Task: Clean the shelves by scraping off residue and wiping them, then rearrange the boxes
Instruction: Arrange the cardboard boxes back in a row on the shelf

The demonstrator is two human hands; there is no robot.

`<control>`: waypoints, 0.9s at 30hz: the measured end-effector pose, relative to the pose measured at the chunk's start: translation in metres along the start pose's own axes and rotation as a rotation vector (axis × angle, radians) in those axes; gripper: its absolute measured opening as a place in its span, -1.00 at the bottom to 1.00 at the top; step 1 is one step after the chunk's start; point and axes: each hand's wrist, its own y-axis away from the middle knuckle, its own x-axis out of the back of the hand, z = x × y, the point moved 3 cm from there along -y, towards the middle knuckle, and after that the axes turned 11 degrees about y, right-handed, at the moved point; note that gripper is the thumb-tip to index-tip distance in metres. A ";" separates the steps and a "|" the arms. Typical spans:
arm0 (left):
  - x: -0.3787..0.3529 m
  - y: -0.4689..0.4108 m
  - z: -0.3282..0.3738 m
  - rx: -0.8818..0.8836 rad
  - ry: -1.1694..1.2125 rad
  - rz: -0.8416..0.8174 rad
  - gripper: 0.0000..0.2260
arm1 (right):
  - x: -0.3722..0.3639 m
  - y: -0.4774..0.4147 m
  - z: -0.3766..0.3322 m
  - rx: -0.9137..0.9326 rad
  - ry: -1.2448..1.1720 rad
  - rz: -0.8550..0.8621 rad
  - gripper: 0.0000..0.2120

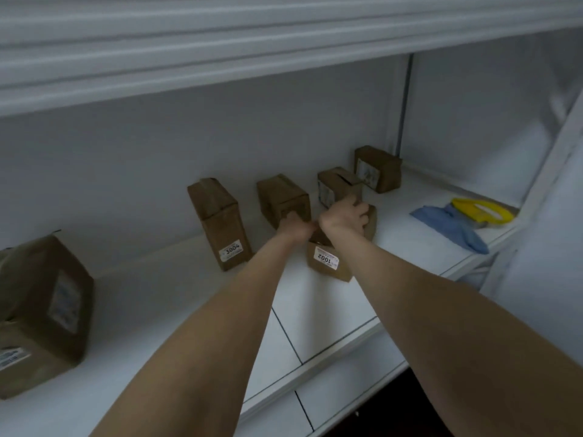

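Head view: we look down along two bare forearms that reach from the bottom of the frame into a white shelf (164, 279) bay.
Box marked 1002 (328, 263): just right of centre we see this brown box lying on the shelf, its label upside down and facing us, its far end running up and to the right.
Right hand (347, 216): it lies on top of the box marked 1002, with the fingers curled down over its far part in a close hold.
Left hand (295, 227): its fingers are curled tight, wedged between the box marked 1002 and the middle box (282, 197). We cannot tell which one it holds, if either.
Middle box: upright at centre frame, directly behind the left hand and touching it.
Box marked 3004 (220, 222): left of centre, upright and apart from the hands.
Rear boxes: one small box (337, 184) sits just behind the right hand. Another, the corner box (377, 168), stands further up and to the right, near the back wall.
Large box (41, 310): at the lower left edge of the frame, well apart from the rest.
Blue cloth (451, 225): crumpled at the right end of the shelf.
Yellow scraper (482, 211): lying against the cloth's upper right side.
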 end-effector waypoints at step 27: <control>0.064 0.117 -0.032 0.643 0.250 0.007 -0.45 | -0.028 0.044 0.018 0.059 0.037 -1.000 -0.66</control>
